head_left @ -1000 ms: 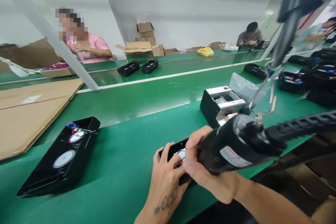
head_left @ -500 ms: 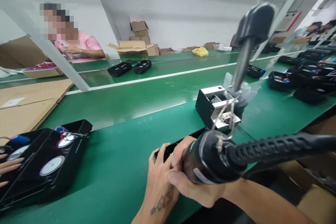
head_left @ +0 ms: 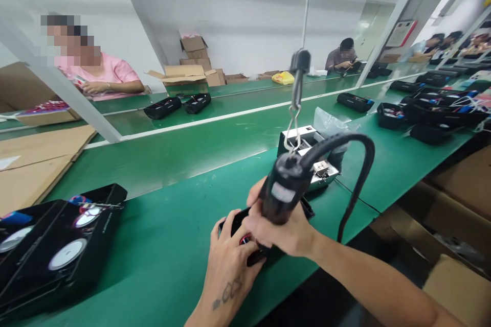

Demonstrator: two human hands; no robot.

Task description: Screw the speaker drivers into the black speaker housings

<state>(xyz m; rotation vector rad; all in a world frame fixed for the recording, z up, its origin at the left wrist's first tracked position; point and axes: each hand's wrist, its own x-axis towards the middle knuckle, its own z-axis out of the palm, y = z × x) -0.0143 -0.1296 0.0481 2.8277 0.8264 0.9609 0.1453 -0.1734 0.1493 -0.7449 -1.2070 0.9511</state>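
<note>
In my right hand (head_left: 282, 232) is a black electric screwdriver (head_left: 286, 186), my fingers wrapped round its body. It hangs by a wire hook from a cord above, and its cable loops off to the right. My left hand (head_left: 230, 260) grips the near-left end of a black speaker housing (head_left: 308, 208) on the green bench, with red wire showing between the fingers. The screwdriver's tip is hidden behind my hands. Just beyond the housing stands a black-and-silver box (head_left: 303, 144) that looks like a screw feeder.
Open black speaker housings (head_left: 67, 255) with white round speakers lie at left, beside flat cardboard (head_left: 42, 158). More housings (head_left: 433, 112) are piled at right. A clear plastic bag (head_left: 330, 121) lies behind the feeder. A person in pink (head_left: 115, 74) sits across the line.
The screwdriver has moved left and away from me and looks smaller, its cable now looped. My view has shifted right. My left hand still grips the housing.
</note>
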